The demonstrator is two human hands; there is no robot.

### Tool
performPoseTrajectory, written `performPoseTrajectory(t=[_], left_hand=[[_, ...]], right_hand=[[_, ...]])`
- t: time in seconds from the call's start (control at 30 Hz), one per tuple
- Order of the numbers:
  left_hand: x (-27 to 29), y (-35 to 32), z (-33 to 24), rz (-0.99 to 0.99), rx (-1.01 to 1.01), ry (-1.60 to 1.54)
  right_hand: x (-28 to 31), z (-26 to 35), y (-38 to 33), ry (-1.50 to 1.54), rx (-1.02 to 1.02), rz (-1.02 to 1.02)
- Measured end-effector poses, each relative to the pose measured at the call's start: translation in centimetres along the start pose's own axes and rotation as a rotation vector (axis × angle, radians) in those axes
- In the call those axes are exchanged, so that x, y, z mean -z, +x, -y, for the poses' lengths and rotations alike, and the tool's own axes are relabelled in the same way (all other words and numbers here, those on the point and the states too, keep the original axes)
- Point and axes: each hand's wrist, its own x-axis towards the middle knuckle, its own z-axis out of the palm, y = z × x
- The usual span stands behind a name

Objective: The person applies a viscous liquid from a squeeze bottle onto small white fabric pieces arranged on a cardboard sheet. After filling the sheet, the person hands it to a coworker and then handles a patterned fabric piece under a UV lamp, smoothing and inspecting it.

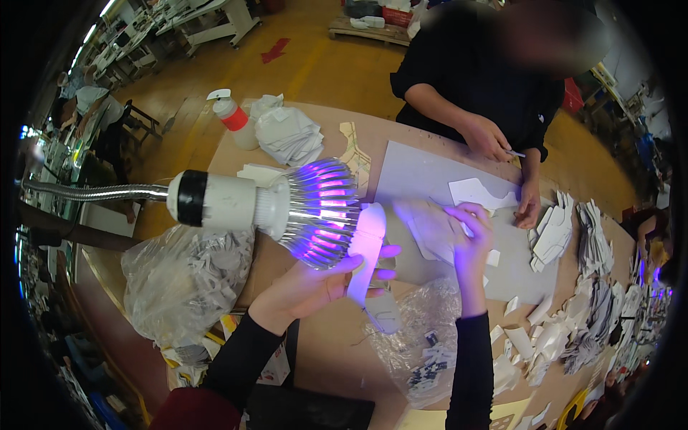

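A ribbed silver lamp (322, 211) glowing violet hangs at the centre on a flexible metal arm. Just beneath its right side, my left hand (308, 287) grips a narrow curved white piece (368, 247), lit pink-violet, with the fingers behind it. A grey tab (385, 315) with a dark line and loose threads hangs below that hand. Farther right, my right hand (473, 233) has its fingers closed on the edge of a pale flat cut piece (426, 226), which is blurred. The piece is over a grey mat (412, 168).
Across the table, a person in black holds a small thin tool (514, 153). A spray bottle (235, 118) and stacked white pieces (290, 136) stand at the back left. Clear plastic bags (190, 279) lie left and front. Piles of cut pieces (552, 233) line the right.
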Motion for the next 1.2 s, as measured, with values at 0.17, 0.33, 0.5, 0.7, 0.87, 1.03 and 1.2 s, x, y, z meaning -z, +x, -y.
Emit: performPoseTrajectory(t=[0.17,0.33,0.5,0.7,0.87,1.03,1.2], left_hand=[[-1.6,0.8,0.1,0.018,-0.001,-0.061],[-0.5,1.7,1.3,-0.028,0.075,-0.166],[-0.8,1.4,2.7,-0.032,-0.102,-0.030],[-0.5,2.3,2.9,-0.102,-0.186,-0.008],[0.3,3.9,3.1,-0.130,-0.216,0.017],[0.3,3.3,1.1,0.011,-0.170,-0.127],[0.8,3.5,0.1,0.111,-0.056,-0.089]], right_hand=[[2.2,6.9,-0.7,0.199,0.422,-0.036],[1.5,11.8,-2.2,0.096,0.419,0.365],[0.9,12.0,-3.9,0.190,0.257,0.348],[0.5,13.7,-4.9,0.606,-0.408,0.047],[1.0,12.6,-5.7,0.039,-0.449,0.476],[5.5,13.5,-4.4,0.258,-0.526,0.092],[8.9,15.3,1.1,-0.743,0.378,0.262]])
